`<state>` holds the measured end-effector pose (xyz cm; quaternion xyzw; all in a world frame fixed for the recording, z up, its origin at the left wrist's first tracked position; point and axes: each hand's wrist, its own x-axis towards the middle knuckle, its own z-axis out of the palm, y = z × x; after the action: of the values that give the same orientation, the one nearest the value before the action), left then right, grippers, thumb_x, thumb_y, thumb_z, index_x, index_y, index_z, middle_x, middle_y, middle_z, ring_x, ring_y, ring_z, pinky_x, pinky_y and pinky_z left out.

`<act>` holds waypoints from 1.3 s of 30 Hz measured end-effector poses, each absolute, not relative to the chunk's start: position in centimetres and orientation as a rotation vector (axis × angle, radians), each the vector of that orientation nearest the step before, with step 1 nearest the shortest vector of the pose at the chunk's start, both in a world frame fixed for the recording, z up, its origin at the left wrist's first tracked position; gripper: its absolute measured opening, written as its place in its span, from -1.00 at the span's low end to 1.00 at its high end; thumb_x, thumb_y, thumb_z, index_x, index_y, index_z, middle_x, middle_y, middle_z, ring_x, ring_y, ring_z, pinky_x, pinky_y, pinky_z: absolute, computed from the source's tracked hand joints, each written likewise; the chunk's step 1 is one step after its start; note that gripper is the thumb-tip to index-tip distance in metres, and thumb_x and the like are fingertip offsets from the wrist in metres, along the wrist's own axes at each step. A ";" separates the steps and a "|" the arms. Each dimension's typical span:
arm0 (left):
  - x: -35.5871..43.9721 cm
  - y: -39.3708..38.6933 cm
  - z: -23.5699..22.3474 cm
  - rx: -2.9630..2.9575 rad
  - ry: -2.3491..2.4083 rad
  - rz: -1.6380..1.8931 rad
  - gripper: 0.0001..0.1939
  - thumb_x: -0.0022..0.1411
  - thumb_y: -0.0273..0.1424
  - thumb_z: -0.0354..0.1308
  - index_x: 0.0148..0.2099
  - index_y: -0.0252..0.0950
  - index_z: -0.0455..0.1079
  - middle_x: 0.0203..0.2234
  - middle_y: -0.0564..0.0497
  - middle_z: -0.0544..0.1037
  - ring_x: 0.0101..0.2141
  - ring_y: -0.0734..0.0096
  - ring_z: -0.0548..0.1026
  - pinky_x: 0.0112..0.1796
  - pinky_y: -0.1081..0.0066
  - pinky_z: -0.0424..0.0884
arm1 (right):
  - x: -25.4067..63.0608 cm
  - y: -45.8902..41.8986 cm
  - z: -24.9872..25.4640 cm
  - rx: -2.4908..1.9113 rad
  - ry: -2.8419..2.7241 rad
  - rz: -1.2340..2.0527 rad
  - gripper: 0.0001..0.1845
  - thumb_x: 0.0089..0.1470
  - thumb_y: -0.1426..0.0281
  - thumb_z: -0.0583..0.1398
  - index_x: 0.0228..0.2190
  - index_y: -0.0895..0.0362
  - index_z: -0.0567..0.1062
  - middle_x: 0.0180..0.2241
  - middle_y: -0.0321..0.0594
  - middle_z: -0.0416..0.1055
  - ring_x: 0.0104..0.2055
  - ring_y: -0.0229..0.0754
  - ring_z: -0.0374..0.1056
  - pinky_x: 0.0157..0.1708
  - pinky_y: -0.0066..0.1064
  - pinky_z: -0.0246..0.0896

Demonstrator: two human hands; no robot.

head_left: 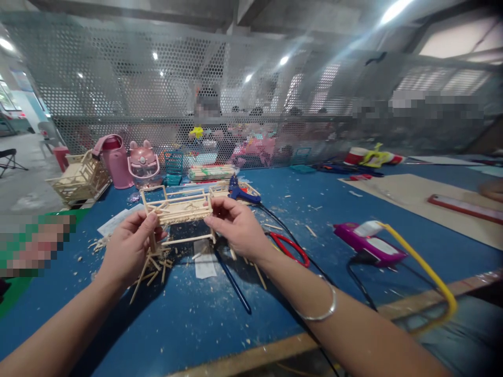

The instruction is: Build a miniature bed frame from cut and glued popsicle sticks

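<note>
A small model frame of thin wooden sticks [178, 212], shaped like a bed or bench with a slatted middle, is held up above the blue table. My left hand [135, 238] pinches its left end between thumb and fingers. At the other end, my right hand [236, 225] grips a corner post the same way. Below it lie loose wooden sticks [155, 269], a scrap of white paper [205, 264] and a dark blue pen-like rod [233, 283]. Just behind the frame rests a blue glue gun [243, 193] with a black cord. My fingertips partly hide the frame's ends.
Red-handled pliers [291, 248] lie beside my right forearm. Farther right are a purple device [369, 243] and a yellow-framed saw [424, 267]. A pink bottle [113, 162], clear pink jug [144, 165] and another stick model [80, 178] stand back left, before a perforated metal screen [157, 104].
</note>
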<state>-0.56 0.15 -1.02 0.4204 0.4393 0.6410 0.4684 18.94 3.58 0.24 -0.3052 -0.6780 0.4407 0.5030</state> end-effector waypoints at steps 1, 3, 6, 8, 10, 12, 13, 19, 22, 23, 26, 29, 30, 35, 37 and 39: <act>-0.5 0.2 -1.2 1.041 1.067 1.567 -0.60 -0.17 -0.14 0.33 -0.38 -0.29 0.32 -0.59 0.16 0.39 -0.58 0.56 0.37 -0.45 0.47 0.38 | 19.0 3.3 0.4 -0.722 -1.668 0.980 -0.81 -0.13 0.39 0.21 -0.36 0.10 0.40 -0.40 -0.28 0.33 -0.38 -0.28 0.23 -0.33 -0.35 0.19; -0.4 0.3 -1.5 1.106 1.097 1.520 -0.62 -0.11 -0.13 0.30 -0.36 -0.29 0.33 -0.52 0.12 0.43 -0.53 0.53 0.40 -0.44 0.49 0.36 | 19.2 2.8 0.8 -0.688 -1.732 0.777 -0.86 -0.07 0.40 0.19 -0.36 0.10 0.41 -0.36 -0.25 0.33 -0.34 -0.26 0.23 -0.31 -0.34 0.19; -0.3 0.3 -2.0 1.291 1.241 1.399 -0.65 -0.02 -0.11 0.23 -0.37 -0.30 0.33 -0.48 0.11 0.44 -0.49 0.54 0.38 -0.41 0.51 0.32 | 19.5 2.1 1.4 -0.660 -1.830 0.505 -0.88 -0.04 0.44 0.16 -0.36 0.11 0.43 -0.36 -0.25 0.33 -0.33 -0.25 0.23 -0.31 -0.35 0.18; -0.3 0.3 -2.3 1.397 1.365 1.302 -0.63 0.02 -0.08 0.18 -0.36 -0.31 0.33 -0.48 0.09 0.43 -0.48 0.51 0.38 -0.38 0.47 0.32 | 19.7 1.9 1.6 -0.675 -1.884 0.407 -0.89 -0.05 0.47 0.15 -0.37 0.11 0.42 -0.39 -0.26 0.33 -0.35 -0.25 0.23 -0.32 -0.35 0.18; -0.3 0.3 -2.6 1.454 1.486 1.265 -0.60 0.03 -0.06 0.15 -0.27 -0.31 0.31 -0.44 0.06 0.43 -0.43 0.42 0.40 -0.36 0.41 0.34 | 19.7 1.8 1.6 -0.697 -1.923 0.359 -0.89 -0.06 0.49 0.14 -0.39 0.13 0.42 -0.41 -0.26 0.33 -0.36 -0.26 0.23 -0.34 -0.36 0.18; -0.3 0.2 -2.8 1.493 1.611 1.376 -0.54 0.02 -0.09 0.16 -0.13 -0.30 0.25 -0.33 -0.01 0.42 -0.33 0.32 0.41 -0.33 0.34 0.35 | 19.7 1.8 1.6 -0.710 -1.948 0.334 -0.89 -0.07 0.49 0.14 -0.40 0.13 0.41 -0.41 -0.26 0.34 -0.37 -0.26 0.24 -0.35 -0.36 0.18; -0.3 0.1 -2.8 1.528 1.667 1.484 -0.51 0.02 -0.12 0.17 -0.07 -0.29 0.21 -0.24 -0.05 0.39 -0.25 0.27 0.40 -0.29 0.31 0.35 | 19.6 1.8 1.5 -0.711 -1.960 0.323 -0.89 -0.07 0.49 0.14 -0.40 0.12 0.41 -0.40 -0.25 0.35 -0.36 -0.25 0.25 -0.35 -0.36 0.18; -0.1 -1.2 -1.7 2.276 1.538 1.774 -0.56 0.07 -0.34 0.14 0.03 -0.23 0.19 -0.03 -0.10 0.35 0.02 0.17 0.29 0.04 0.16 0.17 | 19.3 1.4 1.3 -0.677 -2.041 0.263 -0.88 -0.05 0.49 0.13 -0.38 0.10 0.41 -0.35 -0.23 0.39 -0.34 -0.24 0.28 -0.33 -0.35 0.20; 0.2 -1.5 -1.4 2.365 1.433 1.531 -0.64 0.15 -0.34 0.07 0.01 -0.23 0.21 -0.12 -0.08 0.47 -0.08 0.22 0.42 0.00 0.14 0.23 | 19.1 1.2 1.2 -0.621 -2.081 0.258 -0.87 -0.04 0.51 0.13 -0.36 0.12 0.42 -0.35 -0.22 0.40 -0.31 -0.23 0.30 -0.30 -0.35 0.21; 0.2 -1.5 -1.5 2.331 1.425 1.503 -0.63 0.16 -0.33 0.07 0.03 -0.22 0.20 -0.16 -0.08 0.49 -0.12 0.23 0.45 -0.01 0.14 0.25 | 19.0 1.2 1.1 -0.608 -2.090 0.259 -0.87 -0.03 0.51 0.12 -0.36 0.12 0.42 -0.35 -0.21 0.41 -0.30 -0.23 0.30 -0.29 -0.35 0.21; 0.2 -1.4 -1.7 2.207 1.442 1.489 -0.56 0.14 -0.32 0.11 0.07 -0.21 0.16 -0.24 -0.05 0.54 -0.21 0.26 0.51 -0.08 0.18 0.32 | 18.9 1.2 1.0 -0.590 -2.100 0.261 -0.86 -0.02 0.50 0.12 -0.34 0.13 0.43 -0.34 -0.20 0.41 -0.27 -0.21 0.31 -0.26 -0.33 0.22; 0.2 -1.2 -1.8 2.118 1.439 1.491 -0.53 0.15 -0.33 0.11 0.10 -0.20 0.13 -0.25 -0.04 0.54 -0.20 0.27 0.51 -0.11 0.24 0.35 | 18.8 1.2 0.9 -0.585 -2.109 0.252 -0.85 -0.02 0.51 0.11 -0.33 0.13 0.43 -0.34 -0.18 0.41 -0.26 -0.20 0.31 -0.23 -0.31 0.22; 0.2 -1.2 -1.8 2.099 1.424 1.499 -0.53 0.15 -0.34 0.11 0.10 -0.20 0.13 -0.26 -0.03 0.54 -0.20 0.28 0.52 -0.11 0.25 0.36 | 18.8 1.2 0.9 -0.584 -2.109 0.250 -0.85 -0.02 0.51 0.11 -0.33 0.14 0.43 -0.34 -0.18 0.41 -0.26 -0.20 0.31 -0.23 -0.31 0.22; 0.3 -1.1 -1.7 2.076 1.382 1.505 -0.54 0.15 -0.35 0.12 0.09 -0.19 0.13 -0.29 -0.01 0.54 -0.21 0.31 0.52 -0.11 0.27 0.36 | 18.9 1.1 0.9 -0.586 -2.107 0.278 -0.85 -0.02 0.51 0.11 -0.34 0.14 0.43 -0.33 -0.18 0.40 -0.25 -0.20 0.30 -0.24 -0.32 0.21; 0.1 -1.1 -1.6 2.130 1.337 1.507 -0.48 0.14 -0.32 0.13 0.13 -0.18 0.10 -0.17 -0.06 0.51 -0.10 0.27 0.46 -0.03 0.23 0.31 | 19.1 1.2 1.0 -0.596 -2.100 0.294 -0.85 -0.02 0.50 0.12 -0.34 0.12 0.42 -0.32 -0.19 0.39 -0.25 -0.19 0.30 -0.22 -0.31 0.20; -0.4 -0.9 -1.6 2.160 1.303 1.633 -0.42 0.12 -0.30 0.15 0.16 -0.18 0.07 0.01 -0.12 0.39 0.04 0.22 0.33 0.07 0.19 0.19 | 19.3 1.5 1.0 -0.622 -2.062 0.324 -0.87 -0.03 0.49 0.13 -0.36 0.11 0.41 -0.33 -0.20 0.38 -0.26 -0.19 0.28 -0.23 -0.30 0.18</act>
<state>-0.39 -0.86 -1.64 0.7172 0.4327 0.5420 0.0681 19.33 1.50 1.04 -0.2530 -0.8389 0.1318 0.4635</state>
